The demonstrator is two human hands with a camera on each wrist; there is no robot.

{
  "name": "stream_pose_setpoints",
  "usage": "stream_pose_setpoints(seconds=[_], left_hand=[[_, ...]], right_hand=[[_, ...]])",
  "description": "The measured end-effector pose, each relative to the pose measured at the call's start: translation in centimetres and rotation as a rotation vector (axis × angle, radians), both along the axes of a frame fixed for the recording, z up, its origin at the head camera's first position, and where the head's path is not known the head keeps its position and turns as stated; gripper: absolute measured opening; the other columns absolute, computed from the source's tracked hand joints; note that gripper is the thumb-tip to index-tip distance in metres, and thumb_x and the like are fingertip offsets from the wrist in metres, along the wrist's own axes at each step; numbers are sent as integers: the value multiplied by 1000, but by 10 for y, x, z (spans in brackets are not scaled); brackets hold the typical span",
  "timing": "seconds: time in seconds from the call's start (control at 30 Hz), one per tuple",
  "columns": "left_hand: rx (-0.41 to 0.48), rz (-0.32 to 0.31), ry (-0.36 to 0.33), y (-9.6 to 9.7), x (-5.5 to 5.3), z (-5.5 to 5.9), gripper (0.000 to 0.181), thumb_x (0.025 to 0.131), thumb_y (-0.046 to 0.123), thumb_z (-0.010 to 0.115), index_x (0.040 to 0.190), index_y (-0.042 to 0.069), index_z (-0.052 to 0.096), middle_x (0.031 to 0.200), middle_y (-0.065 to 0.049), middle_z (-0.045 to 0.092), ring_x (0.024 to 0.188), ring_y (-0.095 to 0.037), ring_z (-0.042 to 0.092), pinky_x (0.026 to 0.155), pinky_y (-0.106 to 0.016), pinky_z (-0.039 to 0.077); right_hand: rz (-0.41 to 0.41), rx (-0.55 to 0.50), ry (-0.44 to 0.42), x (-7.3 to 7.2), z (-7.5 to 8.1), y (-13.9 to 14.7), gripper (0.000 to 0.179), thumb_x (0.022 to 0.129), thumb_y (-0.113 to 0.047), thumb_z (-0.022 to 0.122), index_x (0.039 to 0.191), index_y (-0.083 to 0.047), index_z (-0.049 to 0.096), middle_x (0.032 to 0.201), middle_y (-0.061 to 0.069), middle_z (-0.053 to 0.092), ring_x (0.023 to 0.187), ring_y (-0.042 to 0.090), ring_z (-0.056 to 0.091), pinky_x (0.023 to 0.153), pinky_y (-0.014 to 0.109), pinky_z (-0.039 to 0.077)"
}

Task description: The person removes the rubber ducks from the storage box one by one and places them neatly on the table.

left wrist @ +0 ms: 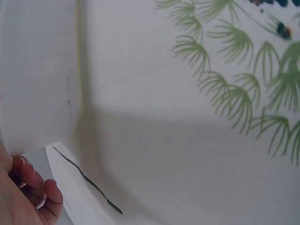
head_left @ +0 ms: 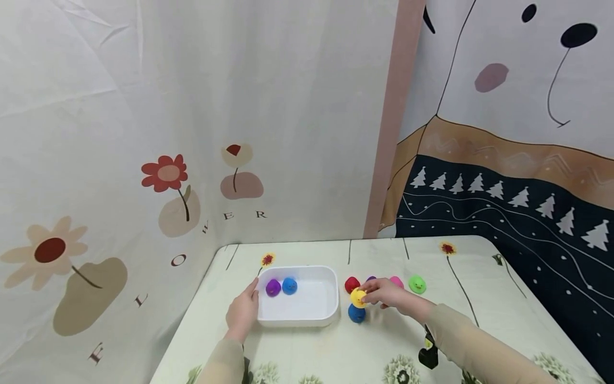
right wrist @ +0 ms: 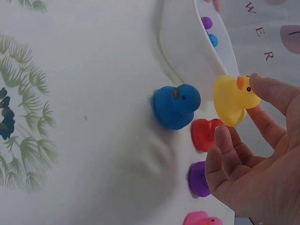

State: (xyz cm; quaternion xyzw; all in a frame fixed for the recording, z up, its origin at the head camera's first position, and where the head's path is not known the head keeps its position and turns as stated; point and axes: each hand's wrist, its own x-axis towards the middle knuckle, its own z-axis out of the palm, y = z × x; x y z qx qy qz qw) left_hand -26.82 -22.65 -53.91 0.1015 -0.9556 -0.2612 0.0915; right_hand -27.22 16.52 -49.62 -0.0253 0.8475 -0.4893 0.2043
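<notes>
My right hand (head_left: 386, 293) pinches a yellow rubber duck (right wrist: 229, 101) by its head between thumb and fingers, held above the table. Just below and nearer me sits a dark blue rubber duck (head_left: 357, 313). A red duck (head_left: 352, 284), a purple duck (right wrist: 199, 179), a pink duck (head_left: 396, 281) and a green duck (head_left: 417, 284) stand around or behind the hand. At the left, my left hand (head_left: 243, 311) grips the side of a white tray (head_left: 307, 312). Inside it, near its left end, lie a purple duck (head_left: 273, 288) and a lighter blue duck (head_left: 290, 286).
The table (head_left: 288, 354) wears a cream cloth printed with flowers. A small black object (head_left: 428, 356) shows under the right forearm. Printed curtains (head_left: 297, 117) hang close behind the table and along its left side.
</notes>
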Motion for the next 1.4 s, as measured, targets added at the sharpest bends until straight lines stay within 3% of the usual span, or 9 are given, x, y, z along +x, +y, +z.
stream_pose_setpoints(seconds=[0.53,0.93,1.4], left_hand=[[-5,2,2,-2,-2,-3,43,100,24,51,143,22,50,123,-23,61,80,-37,64,51,-39,43],[-4,11,-10,-2,-1,-3,42,101,25,50,143,23,50,122,-23,61,73,-31,62,49,-36,40],[3,7,-8,-1,-2,-3,43,100,25,50,143,23,50,120,-23,62,68,-28,58,48,-35,40]], right_hand=[[-24,-25,0,9,-17,21,32,84,-15,73,115,-5,68,98,3,64,86,25,56,70,39,47],[-15,-19,0,10,-25,32,31,85,-15,72,114,-3,67,95,4,63,79,25,58,65,35,47],[-68,33,-9,11,-38,39,28,85,-12,71,112,-5,69,92,3,62,71,23,56,58,30,41]])
